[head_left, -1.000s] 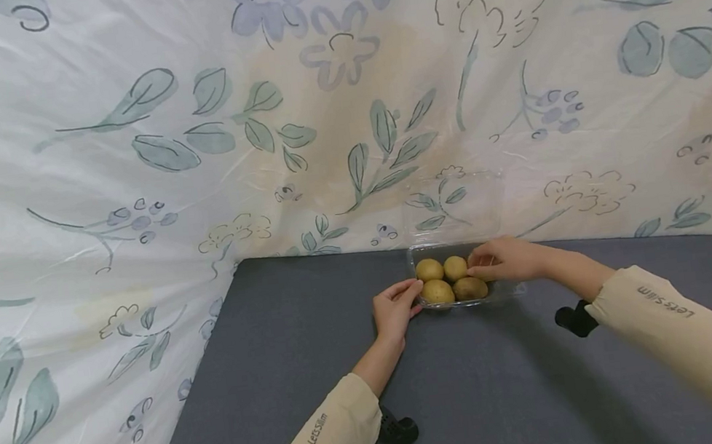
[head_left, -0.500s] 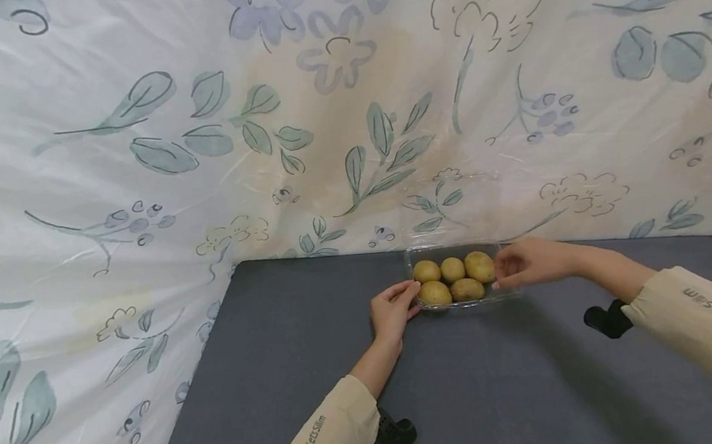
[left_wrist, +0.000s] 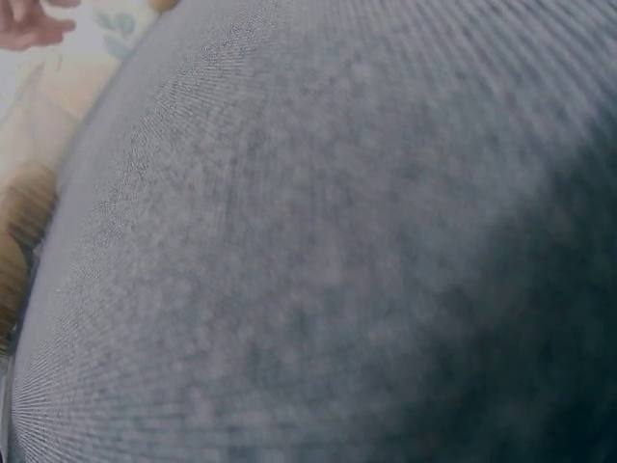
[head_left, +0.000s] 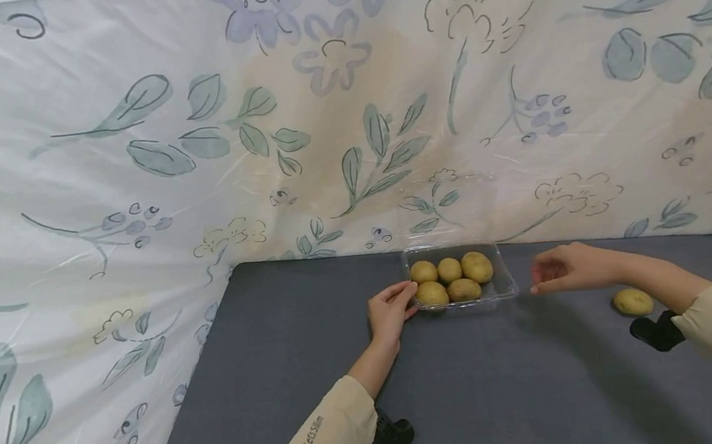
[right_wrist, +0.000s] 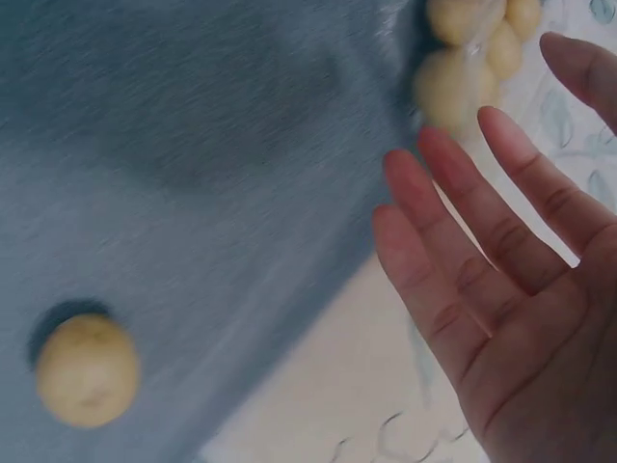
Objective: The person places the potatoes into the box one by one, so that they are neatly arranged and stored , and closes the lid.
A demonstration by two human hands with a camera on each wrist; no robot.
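Observation:
A clear plastic container [head_left: 502, 280] with its lid raised stands near the back edge of the table. Several potatoes [head_left: 431, 293] sit in two rows inside it, and its right end holds none. My left hand [head_left: 390, 313] pinches the container's left rim between thumb and fingers. To the right of the container, my right hand [head_left: 575, 266] hangs apart from it, fingers loosely bent and nothing in them; the right wrist view shows its bare palm. One loose potato [head_left: 632, 302] lies on the table under the right forearm, seen also in the right wrist view.
The dark grey table [head_left: 480, 384] ends at a hanging floral cloth [head_left: 291, 112] at the back and left. The transparent lid [head_left: 449, 204] leans up against that cloth. Black wrist cameras [head_left: 657, 331] jut out below both sleeves.
My right hand has released a potato in the container's back row and moved right, away from it. The loose potato has come into view. The left hand keeps its hold on the rim.

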